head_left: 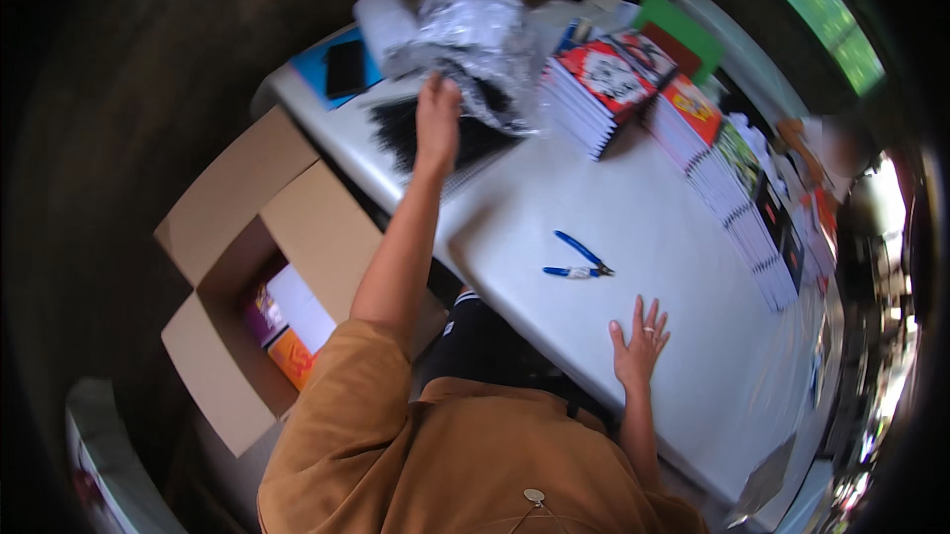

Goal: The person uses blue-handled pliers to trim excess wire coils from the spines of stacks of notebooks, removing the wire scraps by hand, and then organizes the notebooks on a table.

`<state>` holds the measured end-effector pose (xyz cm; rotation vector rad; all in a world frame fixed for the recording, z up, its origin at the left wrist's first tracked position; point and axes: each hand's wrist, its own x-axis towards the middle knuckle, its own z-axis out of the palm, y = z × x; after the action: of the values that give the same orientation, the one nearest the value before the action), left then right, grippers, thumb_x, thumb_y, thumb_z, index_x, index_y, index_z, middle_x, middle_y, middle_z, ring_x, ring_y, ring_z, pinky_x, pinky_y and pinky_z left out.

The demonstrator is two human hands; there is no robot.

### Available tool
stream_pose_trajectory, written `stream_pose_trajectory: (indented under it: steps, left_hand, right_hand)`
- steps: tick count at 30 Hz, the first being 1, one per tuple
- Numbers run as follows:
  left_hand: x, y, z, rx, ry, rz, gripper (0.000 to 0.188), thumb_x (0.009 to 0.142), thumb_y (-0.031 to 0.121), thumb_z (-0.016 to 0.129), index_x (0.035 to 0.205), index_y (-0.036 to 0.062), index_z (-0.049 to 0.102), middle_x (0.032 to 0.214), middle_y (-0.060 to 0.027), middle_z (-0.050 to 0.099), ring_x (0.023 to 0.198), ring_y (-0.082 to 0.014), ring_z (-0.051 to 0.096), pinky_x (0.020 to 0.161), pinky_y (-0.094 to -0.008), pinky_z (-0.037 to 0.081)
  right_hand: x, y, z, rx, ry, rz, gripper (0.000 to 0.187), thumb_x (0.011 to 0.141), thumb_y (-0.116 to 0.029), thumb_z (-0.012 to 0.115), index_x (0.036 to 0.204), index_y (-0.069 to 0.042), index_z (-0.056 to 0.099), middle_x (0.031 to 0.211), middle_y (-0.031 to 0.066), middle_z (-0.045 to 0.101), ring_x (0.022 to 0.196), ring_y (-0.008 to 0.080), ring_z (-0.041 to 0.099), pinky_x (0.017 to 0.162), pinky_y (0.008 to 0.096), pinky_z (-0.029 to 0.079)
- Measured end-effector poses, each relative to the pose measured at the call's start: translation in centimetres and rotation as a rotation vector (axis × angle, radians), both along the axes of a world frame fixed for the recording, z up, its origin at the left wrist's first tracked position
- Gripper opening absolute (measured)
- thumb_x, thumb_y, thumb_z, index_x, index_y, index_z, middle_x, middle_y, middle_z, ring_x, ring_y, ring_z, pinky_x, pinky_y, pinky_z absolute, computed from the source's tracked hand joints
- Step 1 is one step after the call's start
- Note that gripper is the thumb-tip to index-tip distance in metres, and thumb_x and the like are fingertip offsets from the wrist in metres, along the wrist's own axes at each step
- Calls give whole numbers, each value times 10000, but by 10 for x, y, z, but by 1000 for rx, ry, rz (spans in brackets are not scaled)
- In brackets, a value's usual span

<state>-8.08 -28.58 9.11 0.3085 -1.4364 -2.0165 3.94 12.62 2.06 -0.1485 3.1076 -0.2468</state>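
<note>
The left hand [437, 118] has its grip closed on a crinkly plastic bag [475, 39] at the far end of the tabletop [673, 227], over a pile of black combs [416, 133]. The right hand [638, 341] lies flat, fingers apart, holding nothing. The books [604, 79] look mostly unbound, and the blue pliers [579, 262] lie untouched.

A long white folding table [683, 267] runs through the scene, its far end toward a bright window [816, 9] showing green outside. The floor [89, 188] beside the table lies dark and shadowed. Daylight falls across the tabletop, leaving the surrounding room dim.
</note>
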Motion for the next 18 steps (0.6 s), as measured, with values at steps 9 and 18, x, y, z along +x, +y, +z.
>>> stream_pose_trajectory:
  steps: [9, 18]
  left_hand:
    - [274, 28, -100, -525, -528, 282, 404, 835, 102, 580, 1212, 12, 467, 1090, -114, 546, 936, -207, 554, 835, -319, 438]
    - [413, -17, -176, -659, -1137, 581, 379, 798, 186, 598, 1128, 12, 537, 1090, -193, 550, 1026, -350, 528, 873, -417, 423]
  right_hand:
    - [0, -95, 17, -556, 294, 525, 520, 827, -132, 567, 1297, 17, 401, 1362, 191, 383, 1307, 402, 266, 1055, 485, 217]
    - [58, -289, 17, -506, -79, 1618, 408, 767, -244, 650, 1169, -237, 587, 1264, 82, 500, 1216, 335, 387, 1010, 473, 296]
